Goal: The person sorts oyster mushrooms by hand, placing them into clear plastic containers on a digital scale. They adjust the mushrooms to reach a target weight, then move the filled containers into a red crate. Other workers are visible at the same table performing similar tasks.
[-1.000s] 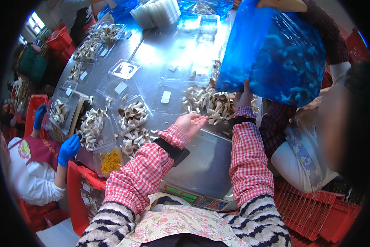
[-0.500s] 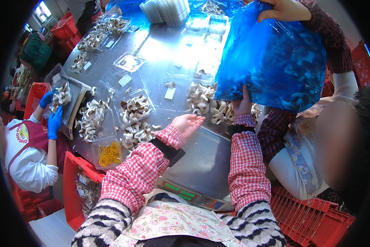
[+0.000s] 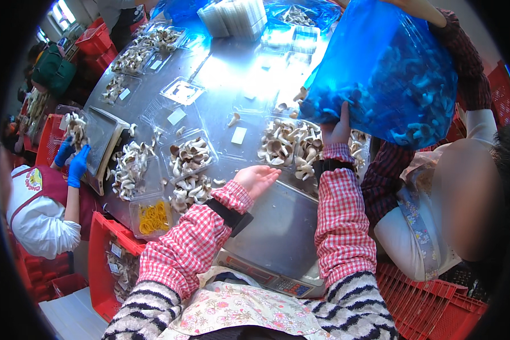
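A blue plastic bag (image 3: pixel 388 85) full of mushrooms hangs tilted over the table at the right, held up by a co-worker's hand (image 3: pixel 416 8). My right hand (image 3: pixel 337 130) grips its lower left edge, thumb against the plastic; the other fingers are mostly hidden. Mushrooms show at the bag's left edge, above a heap of pale mushrooms (image 3: pixel 289 141) in clear trays. Palm up and holding nothing, my left hand (image 3: pixel 257 180) hovers over the far left corner of a weighing scale (image 3: pixel 274 226), fingers stretched out.
To the left stand a mushroom-filled clear tray (image 3: pixel 189 156), loose mushrooms (image 3: pixel 133 167) and a box of yellow rubber bands (image 3: pixel 153 218). Stacked trays (image 3: pixel 232 17) stand at the back. A blue-gloved co-worker holds mushrooms by another scale (image 3: pixel 107 150). Red crates (image 3: pixel 430 300) flank me.
The bag has tipped further, its far end raised by the co-worker. More mushrooms lie at its left edge and on the heap. My right hand has risen slightly; my left has barely moved.
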Demonstrator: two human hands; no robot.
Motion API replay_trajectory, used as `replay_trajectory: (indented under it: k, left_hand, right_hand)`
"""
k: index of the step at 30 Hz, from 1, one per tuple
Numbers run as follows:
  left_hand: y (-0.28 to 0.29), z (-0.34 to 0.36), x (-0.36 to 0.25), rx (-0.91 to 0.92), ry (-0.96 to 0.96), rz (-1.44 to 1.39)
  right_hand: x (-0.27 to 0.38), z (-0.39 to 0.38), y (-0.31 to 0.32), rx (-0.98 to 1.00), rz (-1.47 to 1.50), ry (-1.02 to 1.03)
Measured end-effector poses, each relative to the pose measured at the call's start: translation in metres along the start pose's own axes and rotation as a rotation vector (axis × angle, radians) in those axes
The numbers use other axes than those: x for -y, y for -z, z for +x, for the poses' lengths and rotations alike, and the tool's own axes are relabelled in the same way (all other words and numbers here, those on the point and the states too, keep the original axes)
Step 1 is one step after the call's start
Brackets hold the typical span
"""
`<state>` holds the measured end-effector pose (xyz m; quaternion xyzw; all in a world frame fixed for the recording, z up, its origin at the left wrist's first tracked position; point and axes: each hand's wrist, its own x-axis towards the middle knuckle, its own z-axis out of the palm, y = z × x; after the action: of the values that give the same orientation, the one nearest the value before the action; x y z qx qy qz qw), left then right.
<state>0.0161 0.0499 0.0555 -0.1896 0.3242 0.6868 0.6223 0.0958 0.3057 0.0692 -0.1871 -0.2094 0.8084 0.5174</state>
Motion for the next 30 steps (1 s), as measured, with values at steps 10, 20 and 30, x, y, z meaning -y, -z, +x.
replay_trajectory:
  k: [10,20,30]
  left_hand:
    - [0.003,0.031,-0.007,-0.161,-0.051,0.230]
    - [-0.003,0.067,0.000,-0.272,-0.101,-0.152]
    - [0.023,0.075,-0.025,-0.211,-0.117,0.041]
  right_hand:
    - [-0.027,0.014,-0.006,-0.161,-0.552,-0.239]
    - [-0.014,0.014,0.038,0.271,-1.425,0.036]
    - [-0.017,-0.013,0.042,0.152,-1.396,-0.166]
